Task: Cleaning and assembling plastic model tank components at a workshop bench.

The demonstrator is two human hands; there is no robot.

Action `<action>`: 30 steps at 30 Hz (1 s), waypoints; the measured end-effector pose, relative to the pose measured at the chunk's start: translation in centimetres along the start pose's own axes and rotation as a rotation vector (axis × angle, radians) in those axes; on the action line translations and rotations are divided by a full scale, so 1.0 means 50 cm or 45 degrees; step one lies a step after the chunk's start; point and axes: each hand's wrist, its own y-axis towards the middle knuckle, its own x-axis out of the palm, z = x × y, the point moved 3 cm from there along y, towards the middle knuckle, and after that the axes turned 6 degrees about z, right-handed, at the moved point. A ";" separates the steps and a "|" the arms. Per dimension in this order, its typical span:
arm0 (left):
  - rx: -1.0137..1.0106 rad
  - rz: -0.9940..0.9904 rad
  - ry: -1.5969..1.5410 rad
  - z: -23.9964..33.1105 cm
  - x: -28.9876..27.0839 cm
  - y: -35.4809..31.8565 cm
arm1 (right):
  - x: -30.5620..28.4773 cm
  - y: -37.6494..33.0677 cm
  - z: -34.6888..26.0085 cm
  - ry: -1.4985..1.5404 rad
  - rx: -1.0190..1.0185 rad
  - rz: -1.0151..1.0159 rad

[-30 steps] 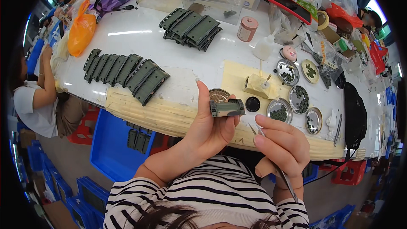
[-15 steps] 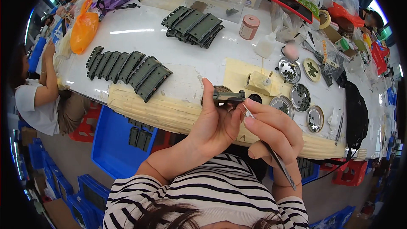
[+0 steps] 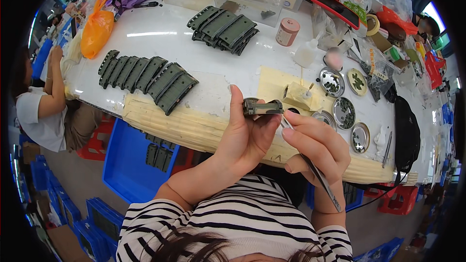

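My left hand (image 3: 245, 138) holds up a small dark green, camouflage-patterned moulded part (image 3: 262, 107) between thumb and fingers, above the table's front edge. In my right hand (image 3: 318, 148) is a pair of metal tweezers (image 3: 315, 172), their tips touching or very close to the part's right end. Whether the tips grip any small piece cannot be made out. Beyond my left hand lies a fanned row of similar green parts (image 3: 145, 80), and farther back a stack of more of them (image 3: 223, 29).
Right of my hands stand round metal dishes (image 3: 344, 112) with small green pieces, a yellow block (image 3: 298, 95) and spare tweezers (image 3: 387, 149). A pink jar (image 3: 288, 31) and a clear bottle (image 3: 305, 52) stand behind. A blue tray (image 3: 128, 165) sits below left; a co-worker (image 3: 43, 106) sits far left.
My left hand has turned the green part, so that more of its patterned face shows. The tweezers in my right hand have shifted slightly with it.
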 end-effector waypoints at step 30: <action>0.505 0.198 0.501 0.008 0.013 -0.039 | -0.004 -0.003 -0.010 -0.229 -0.239 -0.105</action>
